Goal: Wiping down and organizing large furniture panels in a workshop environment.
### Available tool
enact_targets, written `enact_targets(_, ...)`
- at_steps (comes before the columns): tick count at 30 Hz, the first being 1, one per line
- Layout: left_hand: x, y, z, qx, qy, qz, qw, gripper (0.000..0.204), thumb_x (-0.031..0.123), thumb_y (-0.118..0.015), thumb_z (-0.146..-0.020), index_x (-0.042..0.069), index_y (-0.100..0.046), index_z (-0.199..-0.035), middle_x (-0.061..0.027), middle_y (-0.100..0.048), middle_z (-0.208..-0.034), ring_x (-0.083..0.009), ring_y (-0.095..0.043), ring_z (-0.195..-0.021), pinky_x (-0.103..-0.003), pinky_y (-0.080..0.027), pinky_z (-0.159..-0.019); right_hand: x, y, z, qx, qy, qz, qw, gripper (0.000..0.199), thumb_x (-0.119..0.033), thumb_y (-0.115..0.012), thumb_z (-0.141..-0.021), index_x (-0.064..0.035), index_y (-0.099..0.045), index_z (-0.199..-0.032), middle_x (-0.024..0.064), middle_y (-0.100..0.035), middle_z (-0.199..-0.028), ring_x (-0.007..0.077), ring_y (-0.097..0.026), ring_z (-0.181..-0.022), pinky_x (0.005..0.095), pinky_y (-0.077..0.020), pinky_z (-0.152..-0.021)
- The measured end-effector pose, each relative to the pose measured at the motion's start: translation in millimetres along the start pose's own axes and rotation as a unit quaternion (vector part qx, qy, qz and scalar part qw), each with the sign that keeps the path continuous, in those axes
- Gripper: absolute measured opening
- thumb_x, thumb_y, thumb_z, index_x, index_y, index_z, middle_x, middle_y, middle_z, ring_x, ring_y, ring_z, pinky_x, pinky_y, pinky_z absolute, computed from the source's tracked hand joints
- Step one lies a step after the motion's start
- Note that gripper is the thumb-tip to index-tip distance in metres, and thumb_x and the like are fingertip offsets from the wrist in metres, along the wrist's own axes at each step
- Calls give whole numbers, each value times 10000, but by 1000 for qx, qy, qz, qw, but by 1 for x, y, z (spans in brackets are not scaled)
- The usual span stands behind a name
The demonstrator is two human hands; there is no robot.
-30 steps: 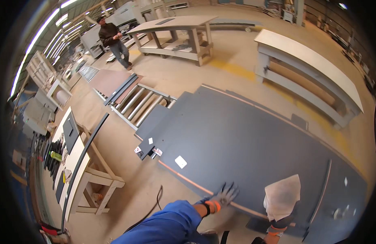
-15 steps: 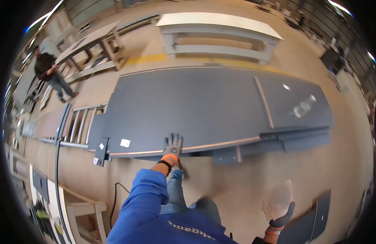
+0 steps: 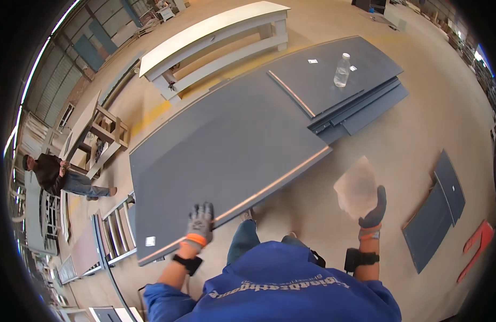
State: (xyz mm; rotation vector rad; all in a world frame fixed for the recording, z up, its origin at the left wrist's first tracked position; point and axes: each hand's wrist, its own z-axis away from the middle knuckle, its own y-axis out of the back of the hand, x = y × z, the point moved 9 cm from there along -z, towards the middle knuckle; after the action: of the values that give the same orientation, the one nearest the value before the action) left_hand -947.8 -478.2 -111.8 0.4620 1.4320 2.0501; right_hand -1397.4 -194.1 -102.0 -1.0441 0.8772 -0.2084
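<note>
My left hand [image 3: 200,220], in a grey glove with an orange cuff, lies on the large dark grey panel [image 3: 226,155] at its near edge. Its fingers are stretched out over the surface, beside the pale strip along that edge. Off to the right, above the floor, my right hand [image 3: 375,208] grips a thin, pale brownish, see-through sheet [image 3: 355,185] by its lower right side. A smaller grey panel [image 3: 328,80] rests on the far right part of the large one. On it stands a clear bottle [image 3: 342,71] with a white cap.
Beyond the panels is a long white bench [image 3: 215,27]. A metal roller frame [image 3: 119,222] adjoins the panel's left end, and a person [image 3: 60,174] stands farther left. Grey offcuts [image 3: 433,220] and a red object [image 3: 477,247] lie on the floor at right.
The view has turned to the right. My right hand, with the sheet, now shows higher in the picture. My left hand still rests on the panel's near edge, nearer the left corner.
</note>
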Motion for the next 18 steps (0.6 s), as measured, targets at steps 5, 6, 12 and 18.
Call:
enact_targets(5,-60,241,12,31,-122,13,992,534,36,-659,-746,-16,-544,-1265,-183,-654,-1089,-282,-630,-1025,-350,-485,-913,8,-56,-33,-33,34,37,998,527,-394,-420,-973,-5,-479,-1324,156,-559,-1292,297,-569,-1157,429,-468,-986)
enact_targets(6,-106,273,3,11,-61,96,993,517,37,-679,-734,-19,-563,-1235,-157,-666,-1015,-241,-638,-950,-331,-496,-865,21,-68,-40,-24,32,30,999,517,-387,-404,-980,0,-487,-1313,156,-567,-1281,292,-575,-1148,426,-474,-978)
enact_targets(12,-292,447,-136,289,-64,133,946,363,175,-671,-831,2,-627,-1147,-73,-670,-867,-139,-624,-836,-294,-492,-802,95,-109,-73,13,37,6,999,505,-379,-375,-995,6,-506,-1295,161,-575,-1272,290,-575,-1154,424,-468,-985)
enact_targets(18,-389,504,-350,372,70,-39,925,462,417,-535,-921,37,-619,-1171,-189,-658,-1053,-289,-630,-1005,-370,-476,-860,147,-152,-69,56,-3,-20,998,502,-381,-471,-964,5,-510,-1282,155,-581,-1255,280,-580,-1136,417,-479,-980)
